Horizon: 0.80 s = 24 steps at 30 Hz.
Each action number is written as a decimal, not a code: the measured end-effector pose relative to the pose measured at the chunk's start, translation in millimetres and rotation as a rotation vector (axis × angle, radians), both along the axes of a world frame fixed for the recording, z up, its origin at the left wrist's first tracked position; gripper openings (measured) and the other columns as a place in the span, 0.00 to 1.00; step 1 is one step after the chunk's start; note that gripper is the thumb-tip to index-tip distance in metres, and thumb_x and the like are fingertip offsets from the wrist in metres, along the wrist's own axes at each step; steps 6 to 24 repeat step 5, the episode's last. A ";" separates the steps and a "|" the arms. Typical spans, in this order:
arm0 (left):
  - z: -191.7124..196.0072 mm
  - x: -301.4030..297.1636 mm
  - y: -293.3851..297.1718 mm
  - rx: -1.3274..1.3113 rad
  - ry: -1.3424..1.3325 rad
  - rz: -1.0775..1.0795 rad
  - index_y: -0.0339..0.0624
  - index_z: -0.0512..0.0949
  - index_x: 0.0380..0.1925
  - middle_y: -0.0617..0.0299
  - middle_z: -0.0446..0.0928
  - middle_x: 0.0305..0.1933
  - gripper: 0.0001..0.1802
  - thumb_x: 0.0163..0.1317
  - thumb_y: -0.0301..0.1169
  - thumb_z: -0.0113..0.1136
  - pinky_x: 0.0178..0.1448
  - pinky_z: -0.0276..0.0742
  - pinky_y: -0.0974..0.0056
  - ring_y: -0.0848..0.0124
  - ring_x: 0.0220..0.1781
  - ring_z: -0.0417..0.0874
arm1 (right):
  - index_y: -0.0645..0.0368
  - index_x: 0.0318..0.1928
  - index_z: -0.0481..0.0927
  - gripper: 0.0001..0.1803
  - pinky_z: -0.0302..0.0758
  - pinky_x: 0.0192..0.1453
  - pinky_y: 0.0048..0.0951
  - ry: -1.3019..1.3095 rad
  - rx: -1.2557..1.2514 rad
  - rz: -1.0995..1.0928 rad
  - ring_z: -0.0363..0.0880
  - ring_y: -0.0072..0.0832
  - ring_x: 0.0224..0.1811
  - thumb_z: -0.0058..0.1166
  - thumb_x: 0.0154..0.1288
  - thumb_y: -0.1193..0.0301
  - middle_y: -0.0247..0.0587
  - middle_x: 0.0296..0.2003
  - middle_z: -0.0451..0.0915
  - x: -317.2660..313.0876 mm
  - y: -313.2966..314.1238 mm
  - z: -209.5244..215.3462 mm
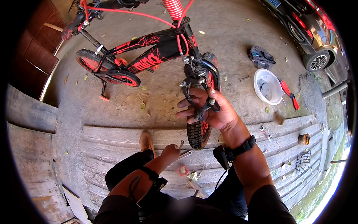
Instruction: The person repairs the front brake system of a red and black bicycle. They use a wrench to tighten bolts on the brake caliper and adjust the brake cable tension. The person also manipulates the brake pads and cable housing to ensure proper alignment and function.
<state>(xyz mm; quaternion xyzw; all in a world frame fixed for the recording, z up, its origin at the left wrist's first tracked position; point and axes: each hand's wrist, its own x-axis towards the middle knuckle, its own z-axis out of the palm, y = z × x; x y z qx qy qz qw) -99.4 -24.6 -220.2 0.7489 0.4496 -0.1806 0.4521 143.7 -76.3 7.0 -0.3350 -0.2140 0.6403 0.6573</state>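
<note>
A black and red bicycle (pixel 156 56) stands in front of me, its front wheel (pixel 195 137) pointing toward me. My right hand (pixel 223 112) is at that wheel, palm up, with the thumb and fingers around a black brake caliper (pixel 200 112). The caliper lies across the palm, and parts of the fingers are hidden behind it. Lower and to the left, my left hand (pixel 171 153) is closed on a small metal wrench (pixel 182 143), whose end sticks up past the fingers. A metal rod-like tool (pixel 184 155) also juts out beside this hand; its grip is hidden.
On the right, a translucent plastic tub (pixel 268 86) holds small parts, beside red-handled cutters (pixel 290 95) and a dark bag (pixel 261 56). A wrench (pixel 266 133), an open tin (pixel 304 139) and a wire basket (pixel 302 162) lie on the ridged steps. A car (pixel 309 33) is parked far right.
</note>
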 end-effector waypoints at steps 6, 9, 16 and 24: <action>53.5 41.0 45.8 0.102 -0.339 0.136 0.41 0.77 0.48 0.40 0.79 0.47 0.22 0.60 0.45 0.55 0.56 0.74 0.52 0.50 0.53 0.80 | 0.62 0.66 0.62 0.51 0.80 0.48 0.42 -0.003 0.009 0.007 0.75 0.60 0.55 0.52 0.55 0.35 0.61 0.55 0.73 1.3 -0.8 1.0; 53.5 41.0 45.8 0.102 -0.339 0.136 0.41 0.77 0.48 0.40 0.79 0.47 0.22 0.60 0.45 0.55 0.56 0.74 0.52 0.50 0.53 0.80 | 0.62 0.66 0.62 0.51 0.80 0.48 0.42 -0.003 0.009 0.007 0.75 0.60 0.55 0.52 0.55 0.35 0.61 0.55 0.73 1.3 -0.8 1.0; 53.5 41.0 45.8 0.102 -0.339 0.136 0.41 0.77 0.48 0.40 0.79 0.47 0.22 0.60 0.45 0.55 0.56 0.74 0.52 0.50 0.53 0.80 | 0.62 0.66 0.62 0.51 0.80 0.48 0.42 -0.003 0.009 0.007 0.75 0.60 0.55 0.52 0.55 0.35 0.61 0.55 0.73 1.3 -0.8 1.0; 53.5 41.0 45.8 0.102 -0.339 0.136 0.41 0.77 0.48 0.40 0.79 0.47 0.22 0.60 0.45 0.55 0.56 0.74 0.52 0.50 0.53 0.80 | 0.62 0.66 0.62 0.51 0.80 0.48 0.42 -0.003 0.009 0.007 0.75 0.60 0.55 0.52 0.55 0.35 0.61 0.55 0.73 1.3 -0.8 1.0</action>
